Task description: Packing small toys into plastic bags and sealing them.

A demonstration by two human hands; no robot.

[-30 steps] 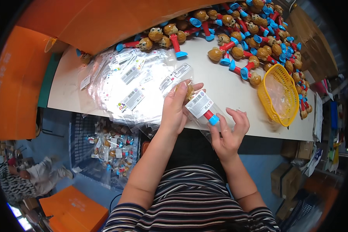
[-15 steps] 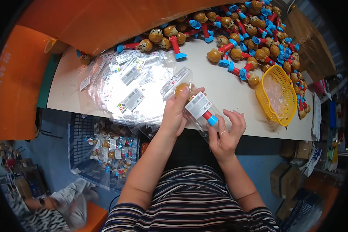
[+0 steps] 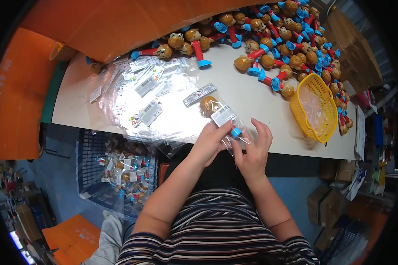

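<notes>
A toy dispenser with a brown round head, red stem and blue foot [image 3: 236, 132] is inside a clear plastic bag with a printed white label [image 3: 223, 115]. Its head points away from me, over the table's near edge. My left hand [image 3: 210, 145] is closed around the lower part of the bagged toy, thumb on top near the foot. At the bag's lower end, my right hand [image 3: 254, 152] has thumb and index finger on the loose film, its other fingers raised. Left of the toy lies a pile of flat, labelled clear bags [image 3: 163, 99].
Many loose toys [image 3: 276, 66] cover the back and right of the white table [image 3: 269, 119]. A yellow basket [image 3: 296, 108] holds clear film. Below left, a blue crate [image 3: 87, 165] holds bagged toys. Orange boards [image 3: 101, 26] border the back. A person's grey-clad leg [image 3: 110, 234] shows at lower left.
My left hand has slid from the toy's head down toward its foot, uncovering the head. My right hand has moved slightly left and nearer. At lower left the other person has shifted.
</notes>
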